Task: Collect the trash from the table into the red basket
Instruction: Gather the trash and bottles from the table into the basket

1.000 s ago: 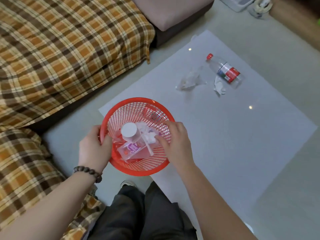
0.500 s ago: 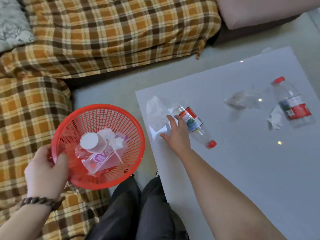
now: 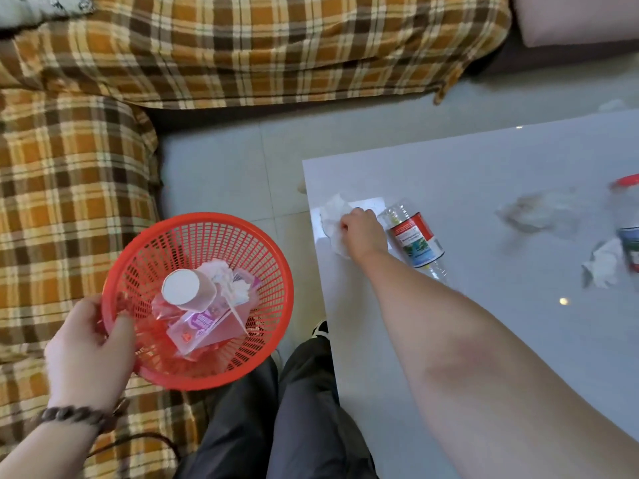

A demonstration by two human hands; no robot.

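Note:
My left hand (image 3: 88,344) grips the rim of the red basket (image 3: 262,271), held off the table over the floor and my lap. Inside it lie a paper cup (image 3: 185,293), a clear plastic bag and crumpled tissue. My right hand (image 3: 363,231) is closed on a white tissue (image 3: 332,212) near the table's left corner. Just right of that hand lies an empty plastic bottle (image 3: 415,242) with a red and green label. Farther right lie a crumpled clear wrapper (image 3: 539,212), another white tissue (image 3: 605,267) and a second bottle (image 3: 629,229), cut off by the frame edge.
The white glossy table (image 3: 466,326) fills the right side. A plaid-covered sofa (image 3: 224,46) runs along the top and left. My dark trouser legs (image 3: 276,420) are at the bottom centre, with grey floor between sofa and table.
The basket left the table and now hangs at the left in my left hand. My right hand moved from the basket to the table, past the bottle, and closed on the white tissue.

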